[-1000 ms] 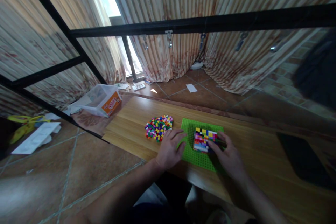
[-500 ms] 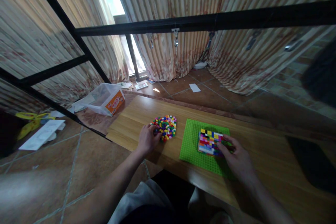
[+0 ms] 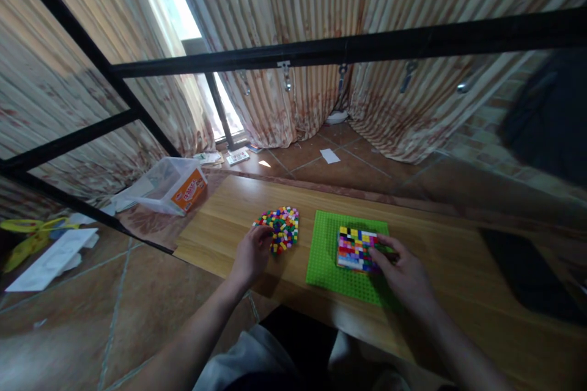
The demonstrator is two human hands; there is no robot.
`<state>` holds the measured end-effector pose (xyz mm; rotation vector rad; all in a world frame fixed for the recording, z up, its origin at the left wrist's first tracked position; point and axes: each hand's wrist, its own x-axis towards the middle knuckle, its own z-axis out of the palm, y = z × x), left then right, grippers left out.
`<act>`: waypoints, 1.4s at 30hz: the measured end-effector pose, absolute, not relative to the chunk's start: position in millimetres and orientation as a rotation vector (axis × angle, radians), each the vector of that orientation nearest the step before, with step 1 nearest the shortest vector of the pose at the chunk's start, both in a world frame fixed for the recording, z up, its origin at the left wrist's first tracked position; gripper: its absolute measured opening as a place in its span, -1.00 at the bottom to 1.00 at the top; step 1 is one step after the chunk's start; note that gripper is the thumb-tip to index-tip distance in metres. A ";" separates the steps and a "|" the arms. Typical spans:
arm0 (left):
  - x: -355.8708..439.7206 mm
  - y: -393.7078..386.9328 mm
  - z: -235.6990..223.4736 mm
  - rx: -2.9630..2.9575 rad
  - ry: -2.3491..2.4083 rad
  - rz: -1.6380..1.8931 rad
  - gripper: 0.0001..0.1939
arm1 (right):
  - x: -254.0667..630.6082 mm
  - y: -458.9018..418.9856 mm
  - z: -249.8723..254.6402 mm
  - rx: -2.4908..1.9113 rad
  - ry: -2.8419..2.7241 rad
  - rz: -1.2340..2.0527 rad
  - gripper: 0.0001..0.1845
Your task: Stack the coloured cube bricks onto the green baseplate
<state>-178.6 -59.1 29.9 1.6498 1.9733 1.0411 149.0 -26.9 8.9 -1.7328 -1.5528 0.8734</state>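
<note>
A heap of small multicoloured toy bricks (image 3: 287, 226) lies on the wooden table (image 3: 220, 208). At its near left edge is my left hand (image 3: 251, 253), fingers bent together; whether a brick is between the fingertips is too small to tell. To the right, a green studded baseplate (image 3: 321, 256) lies flat. Over it is a rectangular block built from coloured bricks (image 3: 354, 250), with yellow and black along its far edge. My right hand (image 3: 403, 266) grips this block at its right side, thumb nearer me and fingers at the far corner.
A clear plastic box (image 3: 167, 186) with an orange label stands beyond the table's left end. A dark flat object (image 3: 527, 275) lies on the table at the right. A black metal bar (image 3: 321, 52) crosses in front of the curtains (image 3: 284, 0).
The whole view has shifted, so the table things appear further left. My left hand stays by the heap, its fingers slightly more drawn in. My right hand keeps its hold on the block.
</note>
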 end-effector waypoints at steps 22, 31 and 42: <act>-132.4 -58.3 21.5 1.952 1.719 0.814 -0.77 | 145.0 -26.5 16.3 -1.642 -1.534 0.836 -0.53; -128.9 -32.4 28.0 2.279 1.729 0.466 -0.75 | 145.2 -27.4 19.6 -1.619 -1.561 0.785 -0.62; -129.7 -21.8 31.3 2.325 1.704 0.334 -0.71 | 143.8 -27.2 25.1 -1.640 -1.601 0.817 -0.68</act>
